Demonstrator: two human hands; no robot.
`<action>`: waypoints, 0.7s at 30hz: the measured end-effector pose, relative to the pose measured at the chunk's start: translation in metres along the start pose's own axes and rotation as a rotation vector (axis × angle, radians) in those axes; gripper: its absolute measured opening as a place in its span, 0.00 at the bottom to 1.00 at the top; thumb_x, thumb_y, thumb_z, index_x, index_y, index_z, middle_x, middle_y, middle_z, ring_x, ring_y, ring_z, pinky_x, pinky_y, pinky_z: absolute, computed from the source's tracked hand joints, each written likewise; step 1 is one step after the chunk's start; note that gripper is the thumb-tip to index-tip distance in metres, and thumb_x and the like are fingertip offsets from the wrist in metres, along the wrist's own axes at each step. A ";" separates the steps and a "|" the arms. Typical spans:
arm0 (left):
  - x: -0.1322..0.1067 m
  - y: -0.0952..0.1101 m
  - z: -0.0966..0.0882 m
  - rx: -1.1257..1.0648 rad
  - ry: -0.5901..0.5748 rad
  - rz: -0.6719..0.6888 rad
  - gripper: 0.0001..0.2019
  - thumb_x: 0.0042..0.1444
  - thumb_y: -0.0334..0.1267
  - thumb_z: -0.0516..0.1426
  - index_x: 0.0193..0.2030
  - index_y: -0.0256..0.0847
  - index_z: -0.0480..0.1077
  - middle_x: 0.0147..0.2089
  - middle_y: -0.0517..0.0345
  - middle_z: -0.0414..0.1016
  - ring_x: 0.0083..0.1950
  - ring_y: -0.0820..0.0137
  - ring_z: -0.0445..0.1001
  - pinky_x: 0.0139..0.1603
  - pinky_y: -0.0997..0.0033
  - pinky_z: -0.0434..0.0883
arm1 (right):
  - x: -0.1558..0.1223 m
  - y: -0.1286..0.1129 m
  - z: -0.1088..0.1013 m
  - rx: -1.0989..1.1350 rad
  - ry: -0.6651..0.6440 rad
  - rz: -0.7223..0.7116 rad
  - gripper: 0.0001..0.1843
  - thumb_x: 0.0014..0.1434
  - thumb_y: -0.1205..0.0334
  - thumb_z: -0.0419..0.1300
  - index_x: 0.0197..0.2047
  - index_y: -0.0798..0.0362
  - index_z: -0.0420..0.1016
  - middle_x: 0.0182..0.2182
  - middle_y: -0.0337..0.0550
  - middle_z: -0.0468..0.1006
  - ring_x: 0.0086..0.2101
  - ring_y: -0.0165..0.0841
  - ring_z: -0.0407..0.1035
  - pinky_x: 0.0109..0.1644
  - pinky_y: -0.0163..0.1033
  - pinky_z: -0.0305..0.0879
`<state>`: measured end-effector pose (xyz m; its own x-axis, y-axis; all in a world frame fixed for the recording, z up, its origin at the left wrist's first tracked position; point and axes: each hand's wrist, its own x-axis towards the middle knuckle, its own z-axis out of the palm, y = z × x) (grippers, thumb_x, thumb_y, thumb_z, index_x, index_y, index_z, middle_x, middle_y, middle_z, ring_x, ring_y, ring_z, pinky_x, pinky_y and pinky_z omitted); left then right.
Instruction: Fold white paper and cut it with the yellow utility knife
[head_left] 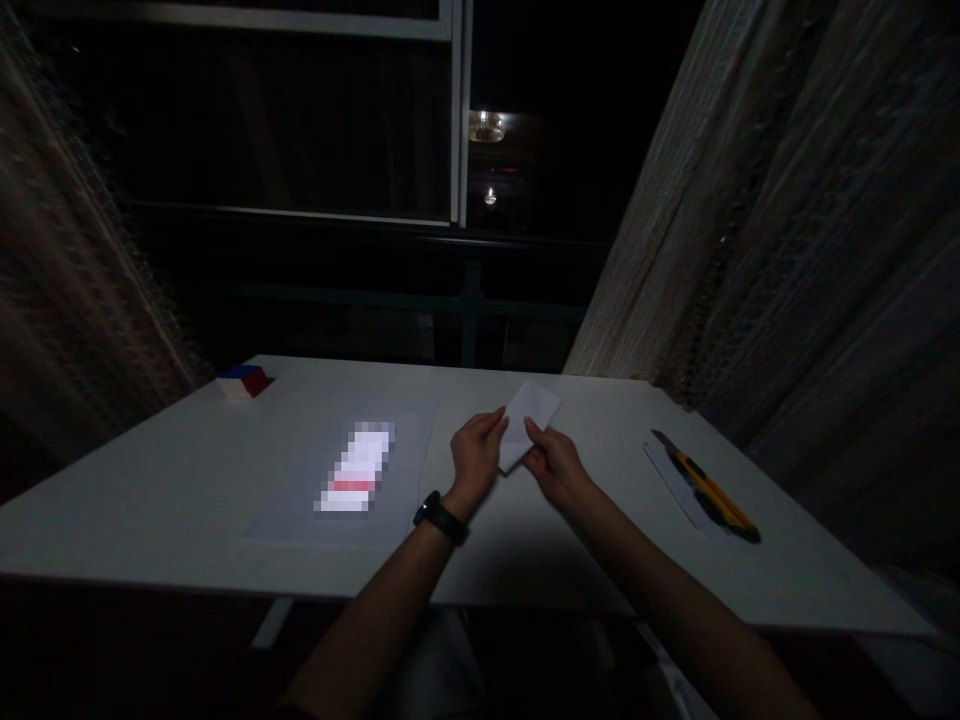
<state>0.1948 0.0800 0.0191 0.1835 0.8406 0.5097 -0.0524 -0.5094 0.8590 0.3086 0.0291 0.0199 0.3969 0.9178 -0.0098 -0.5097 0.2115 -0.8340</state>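
Note:
Between my hands, above the middle of the white table [187,480], is a folded piece of white paper [529,408], tilted with its far end to the right. My left hand [477,455] grips its left edge, thumb and fingers closed on it; a dark watch sits on that wrist. On the near right side, my right hand [556,462] pinches the paper with the thumb on top and the fingers underneath. The fingers under the paper are partly hidden. The room is dim, so fine creases in the paper are hard to make out.
A lit phone-like screen [356,470], pixelated, lies on a paper sheet [281,510] to the left. The red, white and blue cube [244,381] stands at the far left. On the right a yellow-black utility knife [709,490] lies by a white strip [670,478]. Curtains [660,220] flank the window.

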 end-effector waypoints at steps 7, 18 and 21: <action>-0.002 0.001 0.002 -0.079 -0.003 -0.035 0.11 0.53 0.39 0.59 0.43 0.44 0.77 0.43 0.54 0.77 0.44 0.65 0.74 0.48 0.68 0.68 | -0.009 0.002 0.003 0.049 -0.004 0.017 0.13 0.45 0.59 0.69 0.34 0.53 0.72 0.36 0.45 0.80 0.41 0.40 0.74 0.41 0.42 0.73; -0.002 0.003 0.004 -0.215 0.034 -0.189 0.12 0.48 0.39 0.63 0.40 0.40 0.78 0.41 0.51 0.79 0.43 0.63 0.76 0.46 0.65 0.70 | -0.007 0.003 0.001 0.032 0.003 0.009 0.14 0.46 0.58 0.68 0.35 0.54 0.73 0.35 0.45 0.80 0.40 0.40 0.74 0.40 0.42 0.73; -0.002 0.003 0.005 -0.211 0.046 -0.202 0.11 0.48 0.38 0.63 0.39 0.40 0.78 0.40 0.51 0.79 0.42 0.63 0.76 0.45 0.66 0.71 | -0.006 0.003 -0.001 0.032 0.013 -0.016 0.15 0.46 0.57 0.68 0.36 0.54 0.73 0.36 0.46 0.80 0.40 0.41 0.74 0.40 0.43 0.73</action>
<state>0.1992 0.0760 0.0206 0.1669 0.9308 0.3251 -0.2234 -0.2854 0.9320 0.3057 0.0238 0.0168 0.4146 0.9100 -0.0042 -0.5277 0.2367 -0.8158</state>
